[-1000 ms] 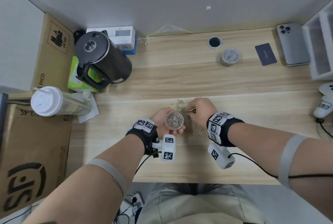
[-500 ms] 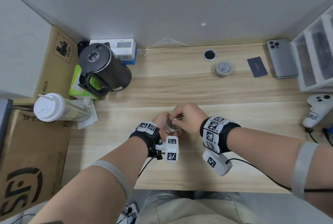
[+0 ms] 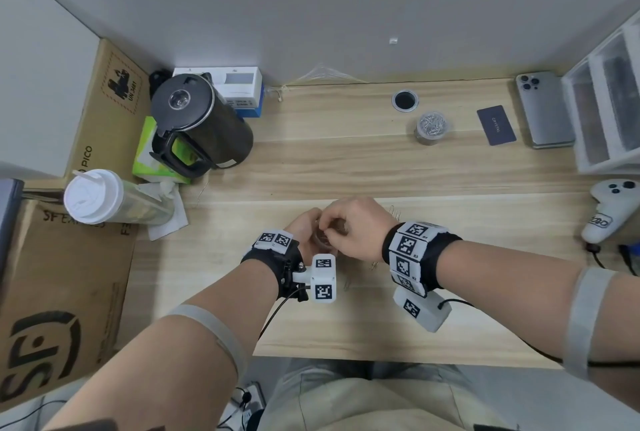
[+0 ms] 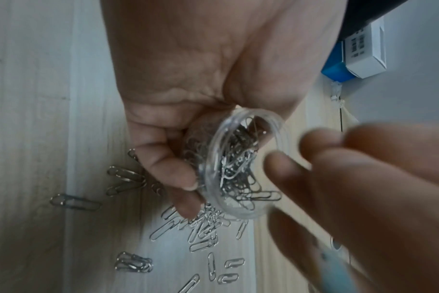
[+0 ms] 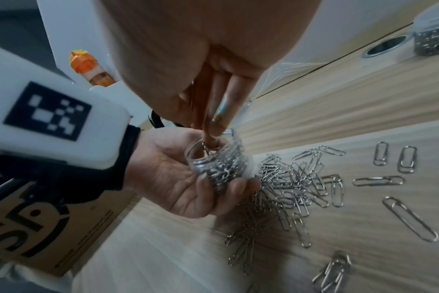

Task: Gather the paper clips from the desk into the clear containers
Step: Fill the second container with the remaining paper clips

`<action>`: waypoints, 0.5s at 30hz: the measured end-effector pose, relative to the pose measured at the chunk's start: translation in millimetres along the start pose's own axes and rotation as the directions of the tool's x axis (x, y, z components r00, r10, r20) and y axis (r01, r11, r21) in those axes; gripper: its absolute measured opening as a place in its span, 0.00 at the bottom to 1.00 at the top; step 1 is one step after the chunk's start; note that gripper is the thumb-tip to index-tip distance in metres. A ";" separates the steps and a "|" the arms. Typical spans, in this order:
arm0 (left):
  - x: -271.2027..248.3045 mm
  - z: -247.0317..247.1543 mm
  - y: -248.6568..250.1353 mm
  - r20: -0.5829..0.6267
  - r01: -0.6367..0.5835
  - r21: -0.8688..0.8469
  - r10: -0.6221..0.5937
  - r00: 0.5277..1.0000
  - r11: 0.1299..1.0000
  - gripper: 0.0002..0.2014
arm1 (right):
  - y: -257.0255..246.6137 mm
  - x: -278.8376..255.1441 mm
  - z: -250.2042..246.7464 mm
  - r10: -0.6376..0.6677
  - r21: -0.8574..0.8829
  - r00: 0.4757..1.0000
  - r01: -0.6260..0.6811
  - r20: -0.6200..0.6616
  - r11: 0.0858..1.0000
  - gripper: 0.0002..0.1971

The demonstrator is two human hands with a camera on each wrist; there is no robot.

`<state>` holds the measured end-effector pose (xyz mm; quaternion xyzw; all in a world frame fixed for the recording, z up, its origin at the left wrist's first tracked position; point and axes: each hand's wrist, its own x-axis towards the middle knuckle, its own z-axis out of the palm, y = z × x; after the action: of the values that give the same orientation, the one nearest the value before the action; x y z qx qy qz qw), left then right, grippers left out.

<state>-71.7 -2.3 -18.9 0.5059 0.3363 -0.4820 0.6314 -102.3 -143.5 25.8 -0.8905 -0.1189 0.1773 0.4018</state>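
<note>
Left hand (image 5: 178, 178) has the jar (image 5: 218, 164) cupped, fingers curled round its wall, holding it just off the counter (image 3: 346, 160) with the mouth tipped up and toward the right hand (image 3: 349, 229). That jar is already well stocked with clips. The right hand sits directly over the mouth, fingertips (image 5: 213, 126) bunched together and dipping past the rim. Whether a clip is pinched in that grip I cannot tell; the wrist view shows the tips close together at the opening, nothing clearer.

Now the relation that matters: the loose clips (image 5: 288, 182) lie on the counter just beyond and to the right of the jar, right up against the left hand's fingertips. So from the right hand's grip, the pile is down and slightly outward, on its own side. The right hand is plainly the nearer picker; the left is taken up with the jar.

The pile is a tangle at its core, with singles fanned out round it. One big clip (image 5: 409, 218) lies apart, its long axis running diagonally away from the jar, and a pair (image 5: 394, 156) stands side by side farther out. My read: the singles want a pinch across their narrow width, the tangle will come up in a clump.

A second jar (image 3: 432, 126), also holding clips, stands well apart toward the back right, out of play for now.

Plenty still on the counter; I'd call this roughly mid-task.
</note>
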 end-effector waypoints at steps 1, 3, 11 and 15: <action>-2.5 -0.9 2.2 -0.004 0.018 -0.018 -0.018 1.000 1.000 0.12 | 0.0 0.4 -2.6 -0.010 0.015 0.999 0.010 -0.040 1.000 0.07; -5.1 -9.2 5.9 0.001 0.067 -0.060 -0.067 0.998 0.996 0.12 | 6.2 3.4 -8.2 0.022 0.016 0.994 -0.021 -0.111 1.000 0.08; -7.3 -55.5 -0.3 -0.086 0.074 -0.072 -0.080 0.993 0.995 0.14 | 88.8 -4.3 -29.4 0.544 -0.255 0.837 -0.538 -0.050 0.804 0.28; -0.2 -59.2 -5.2 -0.054 0.026 -0.050 -0.029 0.998 0.998 0.17 | 100.4 -7.5 -11.3 0.498 -0.230 0.867 -0.490 -0.026 0.841 0.27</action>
<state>-72.9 54.6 -35.9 0.4985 0.3723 -0.4680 0.6276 -97.5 -218.9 -41.7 -0.9280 0.0877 0.2755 0.2349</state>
